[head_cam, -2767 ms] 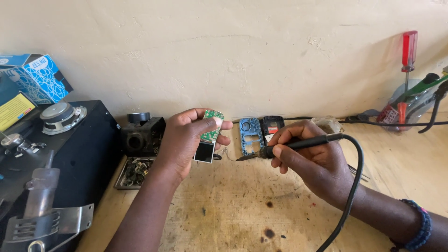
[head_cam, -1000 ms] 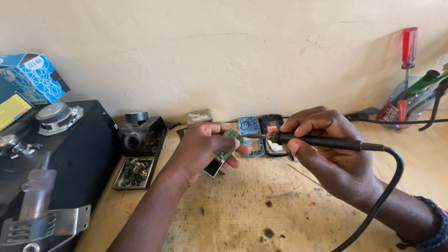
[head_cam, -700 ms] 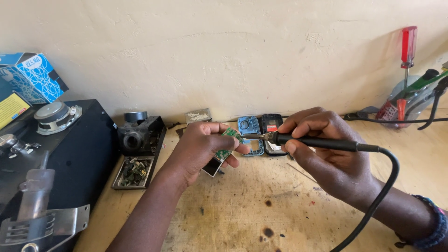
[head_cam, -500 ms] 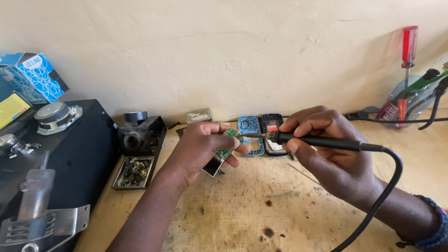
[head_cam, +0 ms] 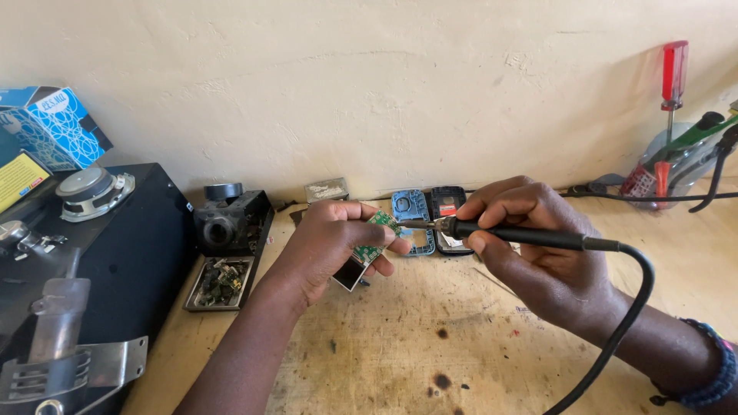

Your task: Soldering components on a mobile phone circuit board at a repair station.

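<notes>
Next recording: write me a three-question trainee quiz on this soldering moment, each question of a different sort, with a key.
1. True or false: the left hand holds the green circuit board lifted off the wooden bench.
2. The right hand holds: A) the red screwdriver B) the soldering iron C) the blue box.
3. Fill in: the iron's tip meets the board's ____ edge, as the camera sees it.

Key: 1 true. 2 B; the red screwdriver stands by the wall, the blue box sits far left. 3 right.
</notes>
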